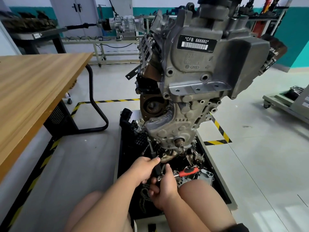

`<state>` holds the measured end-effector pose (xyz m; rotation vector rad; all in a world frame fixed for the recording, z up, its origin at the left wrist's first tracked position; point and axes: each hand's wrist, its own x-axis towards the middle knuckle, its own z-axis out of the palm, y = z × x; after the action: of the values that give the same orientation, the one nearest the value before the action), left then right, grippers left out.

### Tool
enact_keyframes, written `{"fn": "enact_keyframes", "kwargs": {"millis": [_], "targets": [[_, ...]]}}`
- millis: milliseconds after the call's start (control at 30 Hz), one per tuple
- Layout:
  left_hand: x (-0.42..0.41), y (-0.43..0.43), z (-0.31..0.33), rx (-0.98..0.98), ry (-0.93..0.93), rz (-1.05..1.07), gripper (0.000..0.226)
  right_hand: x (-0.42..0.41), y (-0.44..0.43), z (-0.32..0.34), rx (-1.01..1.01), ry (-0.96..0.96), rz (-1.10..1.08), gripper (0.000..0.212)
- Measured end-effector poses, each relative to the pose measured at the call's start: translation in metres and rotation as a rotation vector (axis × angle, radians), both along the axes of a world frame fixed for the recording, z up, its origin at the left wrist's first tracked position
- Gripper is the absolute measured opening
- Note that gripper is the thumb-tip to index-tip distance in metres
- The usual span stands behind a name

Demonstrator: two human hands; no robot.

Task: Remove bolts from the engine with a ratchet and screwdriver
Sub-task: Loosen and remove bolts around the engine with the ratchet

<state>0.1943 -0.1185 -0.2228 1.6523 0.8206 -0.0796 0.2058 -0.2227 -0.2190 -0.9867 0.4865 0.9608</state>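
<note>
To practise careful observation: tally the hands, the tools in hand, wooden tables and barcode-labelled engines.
Hands: 2 (left hand, right hand)
Tools: 2 (screwdriver, ratchet)
Table: 1
Engine: 1
Total: 6

Red-black ratchet handle (pixel 189 171); yellow-black striped floor tape (pixel 222 131).

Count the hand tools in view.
2: black-handled screwdriver gripped in left hand; red-handled ratchet, its head held by right hand. Others may hide among loose parts.
</note>
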Motion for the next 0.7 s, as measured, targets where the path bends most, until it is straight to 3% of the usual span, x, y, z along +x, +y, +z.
{"fn": "enact_keyframes", "kwargs": {"millis": [133, 200, 367, 433, 533, 700], "targets": [[0.003, -0.001, -0.002, 0.126, 0.008, 0.048, 0.040, -0.002, -0.008, 0.002, -0.132, -0.148, 0.138, 0.055], [0.004, -0.001, -0.002, 0.164, 0.007, 0.061, 0.043, -0.001, -0.013, 0.004, -0.217, -0.314, 0.199, 0.052], [0.008, 0.000, -0.004, 0.208, 0.007, 0.078, 0.044, -0.010, -0.027, 0.006, -0.471, -0.888, 0.375, 0.010], [0.008, -0.001, -0.004, 0.200, 0.019, 0.085, 0.044, -0.018, -0.033, -0.002, -0.618, -1.063, 0.490, 0.015], [0.008, -0.002, -0.006, 0.249, 0.053, 0.084, 0.045, -0.025, -0.035, -0.006, -0.787, -1.173, 0.579, 0.023], [0.009, -0.007, -0.006, 0.278, -0.006, 0.072, 0.046, -0.024, -0.033, -0.004, -0.900, -1.309, 0.690, 0.061]]}}
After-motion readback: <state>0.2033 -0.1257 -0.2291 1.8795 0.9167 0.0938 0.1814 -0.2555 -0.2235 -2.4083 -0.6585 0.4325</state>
